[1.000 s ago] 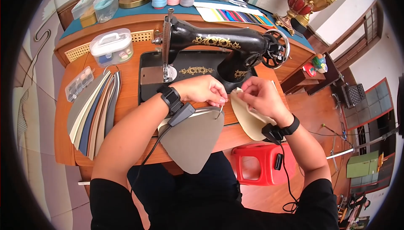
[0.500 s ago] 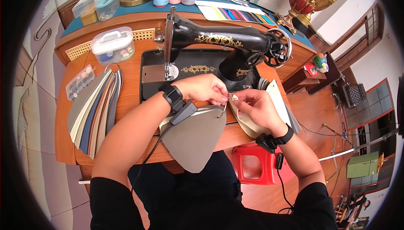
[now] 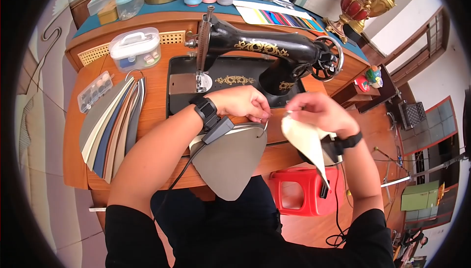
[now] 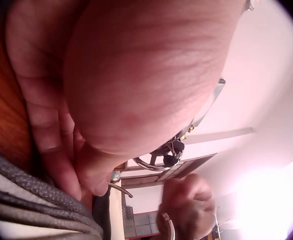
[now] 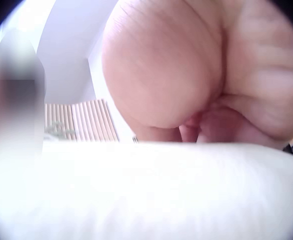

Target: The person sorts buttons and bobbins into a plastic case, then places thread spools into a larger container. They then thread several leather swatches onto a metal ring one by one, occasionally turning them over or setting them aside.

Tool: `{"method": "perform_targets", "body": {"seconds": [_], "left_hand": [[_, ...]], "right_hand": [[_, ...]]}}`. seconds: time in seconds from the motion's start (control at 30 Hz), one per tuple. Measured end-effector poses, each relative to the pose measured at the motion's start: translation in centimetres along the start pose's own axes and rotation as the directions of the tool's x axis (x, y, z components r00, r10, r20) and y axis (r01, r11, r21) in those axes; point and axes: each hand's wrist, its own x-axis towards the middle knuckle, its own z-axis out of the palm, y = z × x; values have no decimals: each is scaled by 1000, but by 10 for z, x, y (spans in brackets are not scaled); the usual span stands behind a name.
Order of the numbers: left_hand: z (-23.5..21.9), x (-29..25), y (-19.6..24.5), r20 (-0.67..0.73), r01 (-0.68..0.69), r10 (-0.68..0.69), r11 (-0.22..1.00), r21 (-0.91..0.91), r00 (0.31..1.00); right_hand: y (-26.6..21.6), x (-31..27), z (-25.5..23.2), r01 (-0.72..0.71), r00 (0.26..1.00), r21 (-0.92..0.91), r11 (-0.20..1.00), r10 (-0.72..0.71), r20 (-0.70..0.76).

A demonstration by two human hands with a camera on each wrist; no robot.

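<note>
In the head view the left hand (image 3: 244, 102) pinches a metal ring (image 3: 266, 126) at the top of a stack of grey and white swatches (image 3: 229, 162). The left wrist view shows the ring's curved ends, apart from each other, beside the left thumb. To the right, the right hand (image 3: 321, 113) holds a cream swatch (image 3: 300, 134) by its narrow end, away from the ring; the swatch hangs down and looks slightly blurred. In the right wrist view this pale sheet (image 5: 151, 190) covers the lower half and hides the fingertips.
Behind the hands stands a black sewing machine (image 3: 255, 44). A second ring of swatches (image 3: 110, 125) lies at the left, beside a bead case (image 3: 95, 91) and a clear lidded box (image 3: 135, 49). A red stool (image 3: 294, 194) stands below the table's front edge.
The right hand was close to the ring half a second ago; it has moved right and up with the cream swatch, which now hangs from its fingers. The left hand has barely moved.
</note>
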Motion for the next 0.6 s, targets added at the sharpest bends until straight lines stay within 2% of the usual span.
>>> {"method": "perform_targets", "body": {"seconds": [0.03,0.13,0.2,0.23,0.33,0.47,0.57,0.6], "left_hand": [[-1,0,0,11,-2,2,1000,-8,1000],[-1,0,3,11,-3,3,1000,-25,1000],[0,-1,1,-1,-11,11,999,-31,1000],[0,0,-1,3,-8,8,999,-35,1000],[0,-1,-1,-10,-14,13,997,-71,1000],[-2,-1,-2,13,-19,20,997,-77,1000],[0,-4,2,-7,-1,0,996,-84,1000],[1,-4,2,-13,-5,4,998,-70,1000]], "right_hand": [[12,12,9,38,998,-49,998,-41,-52],[34,27,22,69,991,-3,998,-69,-112],[41,27,29,151,983,139,979,-133,-130],[46,28,30,147,983,142,979,-129,-130],[52,26,37,242,946,59,969,-221,-236],[45,25,37,204,952,34,978,-190,-242],[41,26,37,220,943,-42,974,-224,-248],[36,24,34,242,938,-143,960,-269,-219]]}}
